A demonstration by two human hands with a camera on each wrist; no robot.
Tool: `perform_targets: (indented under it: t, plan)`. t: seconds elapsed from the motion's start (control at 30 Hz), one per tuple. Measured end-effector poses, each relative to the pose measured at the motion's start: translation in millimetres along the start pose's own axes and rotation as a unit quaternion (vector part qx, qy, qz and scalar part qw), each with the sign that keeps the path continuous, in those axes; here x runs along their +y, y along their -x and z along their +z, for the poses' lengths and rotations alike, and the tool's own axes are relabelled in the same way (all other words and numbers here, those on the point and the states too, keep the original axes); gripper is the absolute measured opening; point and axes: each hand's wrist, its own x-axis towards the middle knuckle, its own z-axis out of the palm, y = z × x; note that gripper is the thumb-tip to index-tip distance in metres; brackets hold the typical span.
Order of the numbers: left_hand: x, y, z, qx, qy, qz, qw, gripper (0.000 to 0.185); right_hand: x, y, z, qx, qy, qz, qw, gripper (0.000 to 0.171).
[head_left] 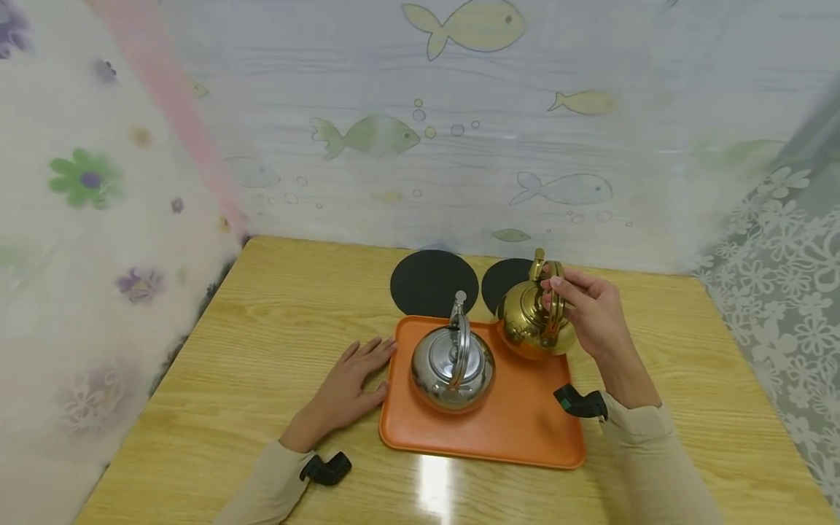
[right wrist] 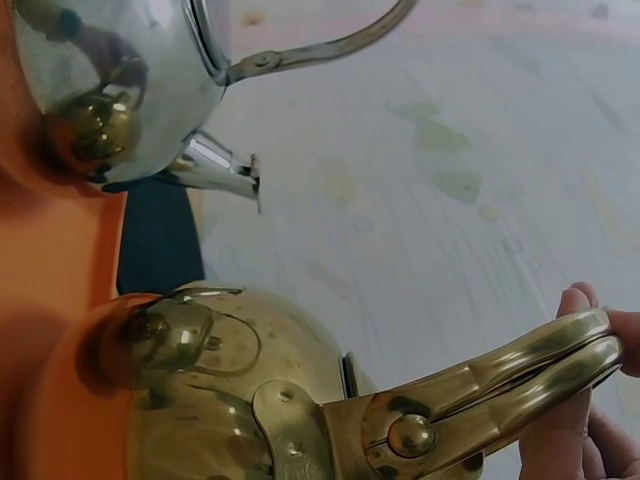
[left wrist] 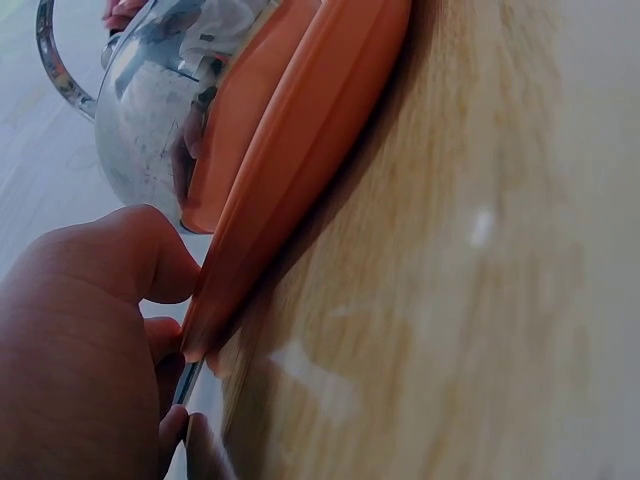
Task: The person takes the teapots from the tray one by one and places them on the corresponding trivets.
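Fish-patterned curtains close in a wooden table [head_left: 275,328] on which an orange tray [head_left: 518,426] carries a silver kettle [head_left: 453,368] at its middle and a gold kettle [head_left: 528,321] at its far right corner, with two black round mats [head_left: 429,281] lying just behind. The right hand [head_left: 590,310] curls its fingers round the gold kettle's handle [right wrist: 500,385]. The left hand [head_left: 351,386] lies flat with straight fingers on the table, touching the tray's left edge.
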Motion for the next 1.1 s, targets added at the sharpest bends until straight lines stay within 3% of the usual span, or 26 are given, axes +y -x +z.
perform_targets:
  t: [0.3,0.5,0.6,0.9,1.1]
  plan:
    - [-1.8,-0.3,2.0,0.002,0.008,-0.006,1.0,0.06,-0.5,-5.7,-0.6,-0.008,0.016,0.01,1.0,0.022]
    - [-4.1,-0.3,2.7,0.002,0.008,-0.004,1.0,0.06,0.2,-12.2,0.4,-0.002,0.031,0.018,0.999,0.058]
    - [-5.1,-0.8,2.6,0.005,0.008,-0.002,1.0,0.06,-0.2,-14.9,0.6,0.001,0.035,0.02,0.999,0.065]
    - [-6.5,-3.5,2.5,0.009,0.006,0.004,0.9999,0.061,-2.8,-16.2,-2.0,0.003,0.021,0.024,0.999,0.061]
    - [-6.9,-5.4,2.5,0.008,0.01,0.005,0.9999,0.06,-0.2,-17.1,-6.5,-0.01,0.0,0.011,1.0,0.041]
